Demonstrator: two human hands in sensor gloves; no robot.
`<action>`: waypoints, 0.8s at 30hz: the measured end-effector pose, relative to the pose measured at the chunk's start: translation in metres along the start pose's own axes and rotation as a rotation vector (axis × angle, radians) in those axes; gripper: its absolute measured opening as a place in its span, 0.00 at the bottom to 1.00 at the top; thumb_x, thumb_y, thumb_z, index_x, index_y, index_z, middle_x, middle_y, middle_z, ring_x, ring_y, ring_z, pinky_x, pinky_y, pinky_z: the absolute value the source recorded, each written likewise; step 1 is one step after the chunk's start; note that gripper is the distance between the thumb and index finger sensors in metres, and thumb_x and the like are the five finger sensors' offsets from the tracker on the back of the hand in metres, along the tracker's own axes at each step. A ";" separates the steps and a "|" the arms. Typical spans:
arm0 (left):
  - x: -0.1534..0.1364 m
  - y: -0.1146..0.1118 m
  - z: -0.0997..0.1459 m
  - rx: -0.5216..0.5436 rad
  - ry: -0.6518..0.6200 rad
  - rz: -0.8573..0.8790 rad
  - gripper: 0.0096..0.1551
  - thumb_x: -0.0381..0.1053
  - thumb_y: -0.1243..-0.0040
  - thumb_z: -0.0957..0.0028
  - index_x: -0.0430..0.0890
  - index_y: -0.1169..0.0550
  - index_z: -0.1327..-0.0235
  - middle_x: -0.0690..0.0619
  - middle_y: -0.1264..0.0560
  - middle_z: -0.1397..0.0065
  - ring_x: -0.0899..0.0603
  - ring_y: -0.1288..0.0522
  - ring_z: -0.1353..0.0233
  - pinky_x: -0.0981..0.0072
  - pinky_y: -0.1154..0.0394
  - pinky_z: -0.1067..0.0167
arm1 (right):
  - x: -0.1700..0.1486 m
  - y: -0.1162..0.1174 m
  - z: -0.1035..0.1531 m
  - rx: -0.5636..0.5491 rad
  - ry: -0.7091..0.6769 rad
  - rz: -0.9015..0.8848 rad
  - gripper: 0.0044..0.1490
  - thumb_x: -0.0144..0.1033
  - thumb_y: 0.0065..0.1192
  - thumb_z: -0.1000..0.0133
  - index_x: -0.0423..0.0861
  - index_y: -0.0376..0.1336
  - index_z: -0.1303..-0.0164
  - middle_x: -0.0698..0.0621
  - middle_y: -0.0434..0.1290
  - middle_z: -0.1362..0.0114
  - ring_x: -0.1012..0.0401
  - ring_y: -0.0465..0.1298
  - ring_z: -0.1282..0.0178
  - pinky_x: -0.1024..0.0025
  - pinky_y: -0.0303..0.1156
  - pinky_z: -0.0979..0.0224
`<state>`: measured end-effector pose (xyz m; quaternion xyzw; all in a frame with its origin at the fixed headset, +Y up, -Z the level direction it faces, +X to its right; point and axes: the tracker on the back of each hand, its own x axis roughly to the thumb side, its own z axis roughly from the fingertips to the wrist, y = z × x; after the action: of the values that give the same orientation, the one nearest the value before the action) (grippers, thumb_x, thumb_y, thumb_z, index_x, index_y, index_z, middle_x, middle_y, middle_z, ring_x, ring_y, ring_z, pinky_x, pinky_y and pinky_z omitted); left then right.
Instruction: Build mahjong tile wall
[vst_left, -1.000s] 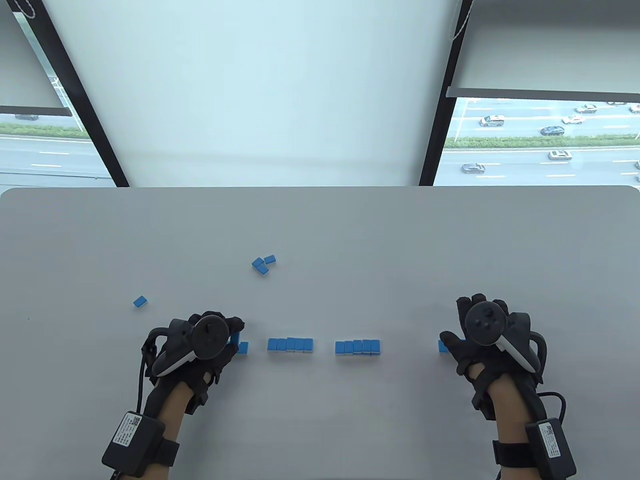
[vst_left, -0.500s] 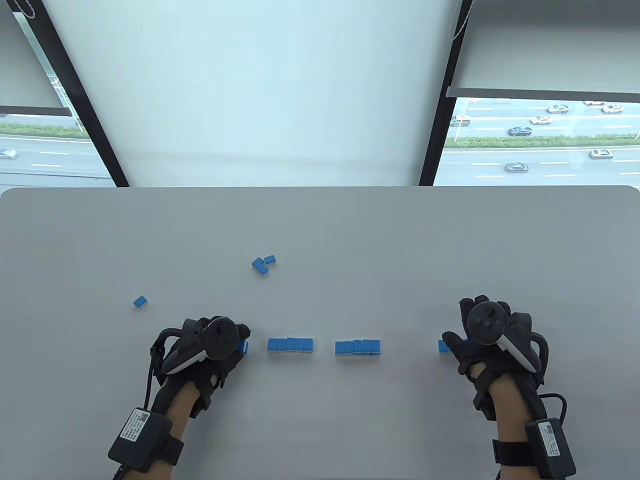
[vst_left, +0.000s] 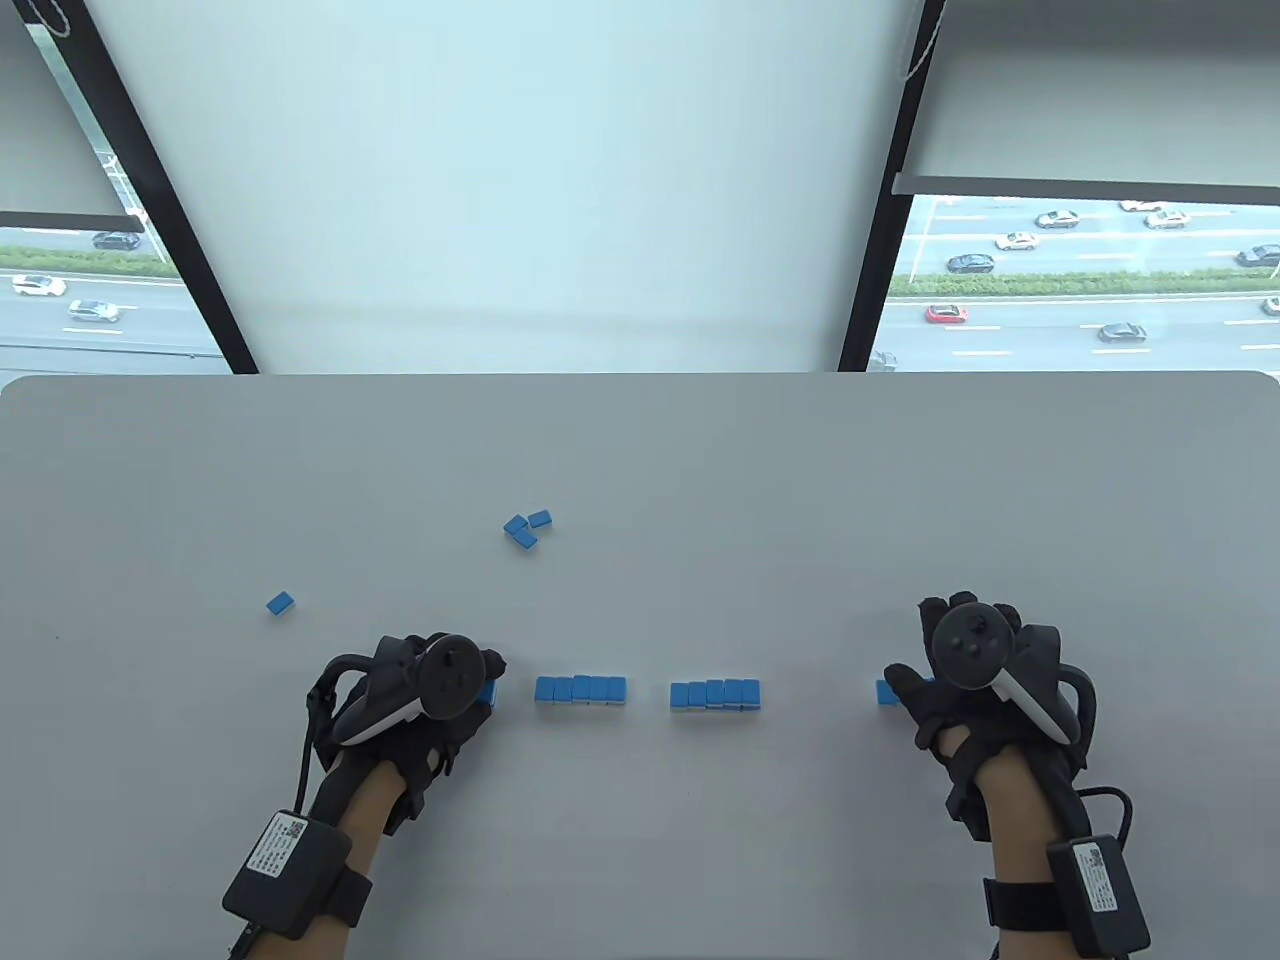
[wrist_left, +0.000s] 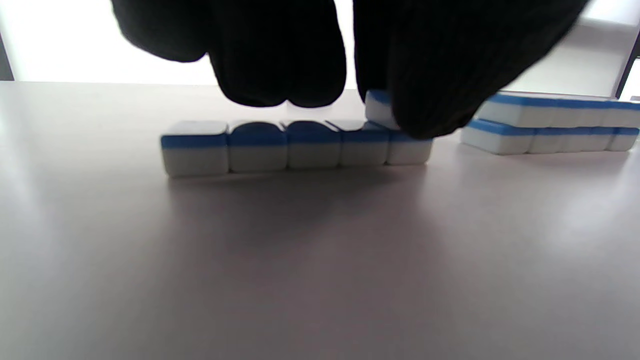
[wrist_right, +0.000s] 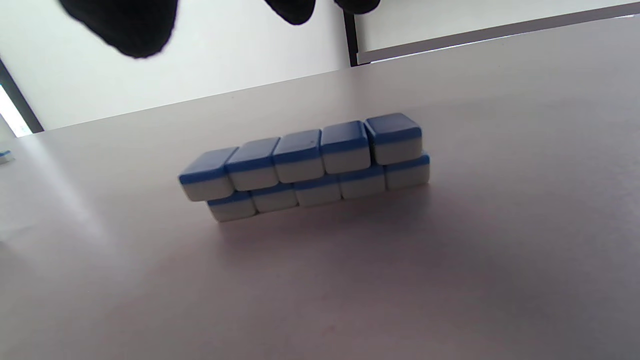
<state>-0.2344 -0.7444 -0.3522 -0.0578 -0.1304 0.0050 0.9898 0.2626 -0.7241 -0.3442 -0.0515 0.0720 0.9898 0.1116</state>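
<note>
Small mahjong tiles, each with a blue back over a white face layer and rounded corners, stand in short runs along the near part of the grey surface (vst_left: 640, 450). The landmark here is the single-layer row (wrist_left: 295, 145) of five tiles under the left hand (vst_left: 420, 690); they sit side by side, touching, blue side up.

The left hand's fingers (wrist_left: 425, 75) pinch one more tile (wrist_left: 377, 107), which rests slightly tilted on top of the row's end tile, the end nearest the next stack. The other fingers hang just above the middle of the row, close together.

Just beyond that end, apart from the row, stands a two-layer stack (vst_left: 581, 689), five tiles long. Farther along the same line is a second two-layer stack (vst_left: 715, 694). Farthest from the row is a third two-layer stack (wrist_right: 305, 165), five over five, its upper layer shifted a little sideways so one end overhangs. The right hand (vst_left: 965, 680) hovers over this stack; its fingers (wrist_right: 125, 25) are spread and relaxed above it and hold nothing.

Behind the row, toward the far edge of the surface, a loose tile (vst_left: 281, 602) lies alone, and a cluster of three loose tiles (vst_left: 525, 527) lies farther back, touching one another at odd angles.
</note>
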 end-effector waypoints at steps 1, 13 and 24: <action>0.000 0.000 0.000 0.002 -0.001 -0.003 0.33 0.59 0.30 0.58 0.59 0.23 0.36 0.53 0.28 0.29 0.42 0.26 0.32 0.38 0.32 0.31 | 0.000 0.000 0.000 0.001 0.000 0.001 0.53 0.64 0.54 0.51 0.51 0.43 0.21 0.47 0.40 0.16 0.38 0.38 0.21 0.34 0.31 0.31; -0.003 0.016 0.008 0.014 0.002 0.055 0.40 0.62 0.30 0.58 0.57 0.28 0.30 0.53 0.29 0.27 0.41 0.27 0.30 0.36 0.34 0.30 | 0.001 0.000 0.000 -0.004 -0.006 0.001 0.53 0.64 0.54 0.51 0.51 0.43 0.21 0.47 0.40 0.16 0.38 0.38 0.21 0.34 0.31 0.31; -0.011 0.042 -0.080 -0.014 0.024 0.037 0.43 0.61 0.31 0.58 0.59 0.32 0.26 0.52 0.29 0.25 0.40 0.26 0.29 0.37 0.32 0.31 | 0.002 0.002 -0.001 -0.008 -0.008 0.017 0.53 0.64 0.54 0.51 0.51 0.43 0.21 0.47 0.40 0.16 0.38 0.38 0.21 0.34 0.31 0.31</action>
<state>-0.2241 -0.7116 -0.4363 -0.0672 -0.1174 0.0218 0.9906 0.2605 -0.7253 -0.3449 -0.0472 0.0681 0.9912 0.1031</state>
